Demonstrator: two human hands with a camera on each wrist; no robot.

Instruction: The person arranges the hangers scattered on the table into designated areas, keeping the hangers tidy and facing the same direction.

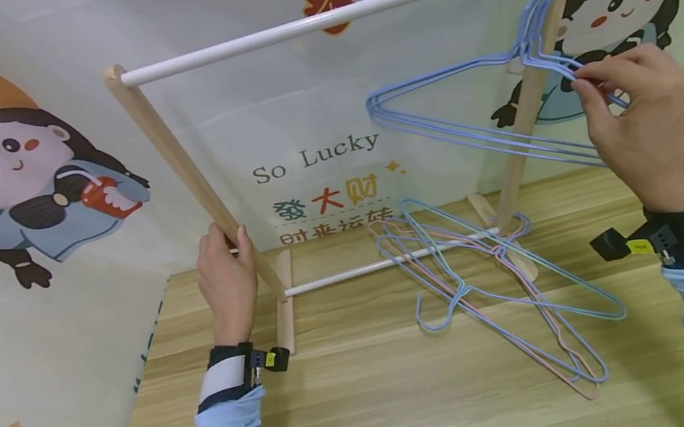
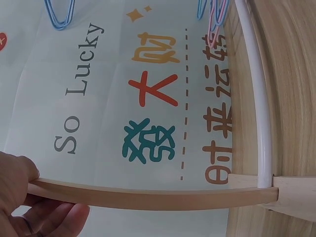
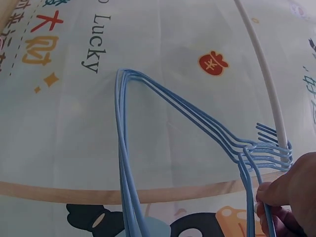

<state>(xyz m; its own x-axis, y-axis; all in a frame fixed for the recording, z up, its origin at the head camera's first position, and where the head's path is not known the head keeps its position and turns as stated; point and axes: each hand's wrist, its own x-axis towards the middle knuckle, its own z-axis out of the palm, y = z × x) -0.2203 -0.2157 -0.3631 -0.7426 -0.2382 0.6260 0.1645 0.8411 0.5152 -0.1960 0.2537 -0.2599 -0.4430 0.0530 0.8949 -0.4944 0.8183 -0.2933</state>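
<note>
Several blue hangers (image 1: 468,130) hang close together by their hooks at the right end of the rack's white top rail (image 1: 315,22). My right hand (image 1: 650,119) pinches the right shoulder of one of them between thumb and fingers; the right wrist view shows the same pinch just below the hooks (image 3: 266,158). My left hand (image 1: 228,280) grips the left wooden post (image 1: 183,159) of the rack, low down; in the left wrist view thumb and fingers lie on either side of that post (image 2: 148,197).
A loose pile of blue, pink and green-blue hangers (image 1: 458,293) lies on the wooden table (image 1: 368,399), overlapping the rack's lower white rail (image 1: 357,274) and right foot (image 1: 523,265). Behind the rack hangs a printed backdrop (image 1: 274,106) with cartoon figures and lettering.
</note>
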